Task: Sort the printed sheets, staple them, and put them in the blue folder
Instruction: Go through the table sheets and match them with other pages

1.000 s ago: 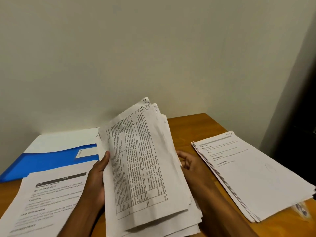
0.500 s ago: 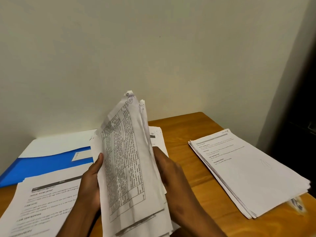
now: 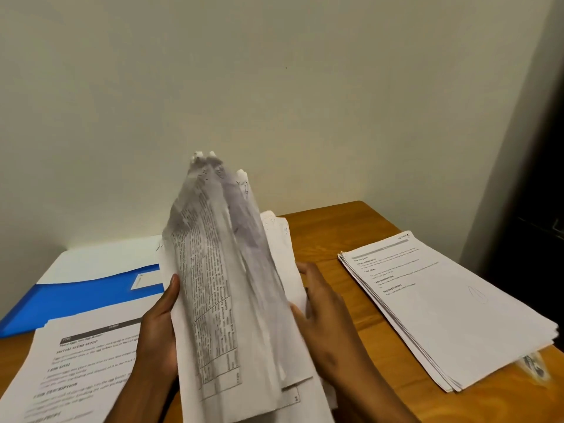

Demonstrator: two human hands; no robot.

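A sheaf of printed sheets point(image 3: 219, 270) stands nearly on edge above the middle of the table, its pages blurred by motion. My left hand point(image 3: 158, 331) grips its left edge, thumb on the front page. My right hand point(image 3: 320, 315) holds the right side, fingers curled into the pages from behind. The blue folder point(image 3: 82, 297) lies at the back left, part of it under a white sheet. A stack of printed sheets point(image 3: 451, 306) rests on the right of the table. Another printed pile point(image 3: 70, 367) lies at the front left.
The wooden table point(image 3: 323, 233) meets a plain wall at the back. Its right edge borders a dark gap. A small clear-wrapped object point(image 3: 532, 366) pokes out from under the right stack near the table's edge.
The held sheaf has swung from facing me to nearly edge-on and upright. My right hand has come forward onto its right side.
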